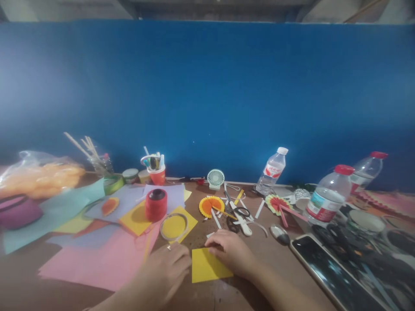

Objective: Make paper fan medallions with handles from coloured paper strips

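A small yellow sheet of paper point(205, 270) lies on the table right in front of me. My right hand point(231, 250) holds it at the far right corner, fingers bent and the thumb over the paper. Beside the sheet's left edge is my left hand point(171, 268), closed with its fingers curled; whatever they hold, if anything, is hidden. Just beyond the left hand, a clear ring-shaped roll of tape point(162, 231) rests on another yellow sheet point(189, 221). A folded orange-and-yellow paper fan point(205, 206) lies past the right hand, near scissors point(242, 222).
Coloured sheets point(87, 263) and a red spool of thread point(156, 206) cover the left side. To the right are a spoon point(280, 235), a phone point(327, 268) and water bottles point(330, 194). A small fan point(215, 178) stands at the back by a blue wall point(207, 95).
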{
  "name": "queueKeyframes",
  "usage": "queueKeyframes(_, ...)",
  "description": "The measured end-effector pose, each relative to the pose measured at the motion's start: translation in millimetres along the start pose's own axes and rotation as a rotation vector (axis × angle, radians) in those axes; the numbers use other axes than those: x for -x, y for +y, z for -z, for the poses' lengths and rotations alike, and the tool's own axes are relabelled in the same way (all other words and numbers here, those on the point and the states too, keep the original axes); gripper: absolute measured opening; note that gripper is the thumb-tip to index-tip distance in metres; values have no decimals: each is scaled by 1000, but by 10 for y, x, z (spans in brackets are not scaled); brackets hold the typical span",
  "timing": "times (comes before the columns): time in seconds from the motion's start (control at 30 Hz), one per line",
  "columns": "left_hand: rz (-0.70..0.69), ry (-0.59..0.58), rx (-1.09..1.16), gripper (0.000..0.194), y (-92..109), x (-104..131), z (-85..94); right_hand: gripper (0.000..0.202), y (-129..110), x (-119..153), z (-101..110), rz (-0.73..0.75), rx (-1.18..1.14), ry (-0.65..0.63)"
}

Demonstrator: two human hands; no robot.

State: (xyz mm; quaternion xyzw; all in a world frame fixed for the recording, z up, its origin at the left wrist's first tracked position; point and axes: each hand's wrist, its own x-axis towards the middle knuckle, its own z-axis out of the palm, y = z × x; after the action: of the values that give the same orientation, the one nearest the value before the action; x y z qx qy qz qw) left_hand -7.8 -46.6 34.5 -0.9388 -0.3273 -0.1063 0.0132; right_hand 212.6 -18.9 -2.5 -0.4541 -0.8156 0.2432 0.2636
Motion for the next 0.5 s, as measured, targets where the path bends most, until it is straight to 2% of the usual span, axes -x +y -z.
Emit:
queueKeyframes(0.1,93,-213,71,12,157,-156,-26,7,5,5,-36,32,109,17)
queueKeyframes(0.17,138,-259,80,19,198,-240,-86,10,19,10,-37,80,152,43)
queueKeyframes(0.3,186,-228,115,14,122,-276,-253,9,25,17,-3,217,248,97)
queueKeyframes(0.4,147,-167,97,8,48,-229,-326,9,33,9,37,302,316,9)
queueKeyframes(0.5,38,-107,62,9,13,-196,-349,16,89,-6,81,248,375,-13)
